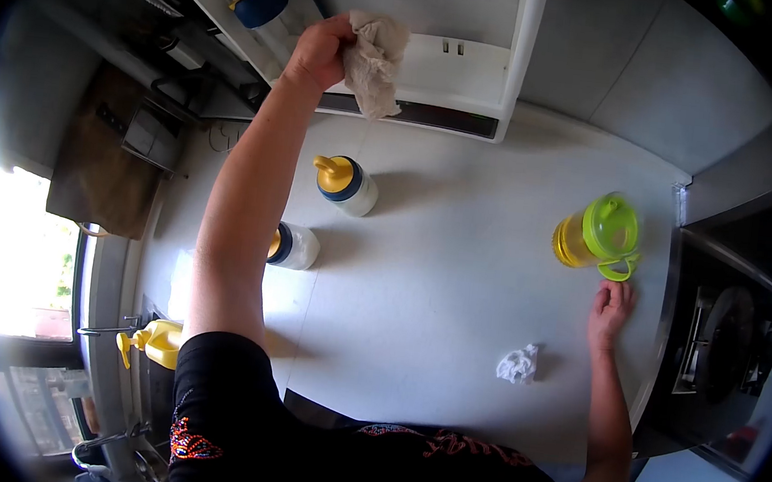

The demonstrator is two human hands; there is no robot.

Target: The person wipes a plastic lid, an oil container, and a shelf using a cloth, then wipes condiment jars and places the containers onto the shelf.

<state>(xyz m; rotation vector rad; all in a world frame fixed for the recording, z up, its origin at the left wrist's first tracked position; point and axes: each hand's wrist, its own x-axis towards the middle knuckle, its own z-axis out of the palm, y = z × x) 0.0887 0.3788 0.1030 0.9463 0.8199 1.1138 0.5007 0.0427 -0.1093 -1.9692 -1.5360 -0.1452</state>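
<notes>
Up at the white shelf unit, my left hand is closed around a crumpled beige cloth, which hangs from its fingers. My right hand rests at the right side of the counter with its fingers loosely bent and the thumb apart. Just beyond its fingertips is the green handle of an oil jug with a green lid and yellow oil inside. Whether the fingertips touch the handle is unclear. A crumpled white tissue lies on the counter to the left of my right forearm.
Two jars with yellow and blue lids stand on the grey-white counter: one jar further back, another jar partly behind my left arm. A blue container sits in the shelf unit. A stove is at right, a yellow bottle at left.
</notes>
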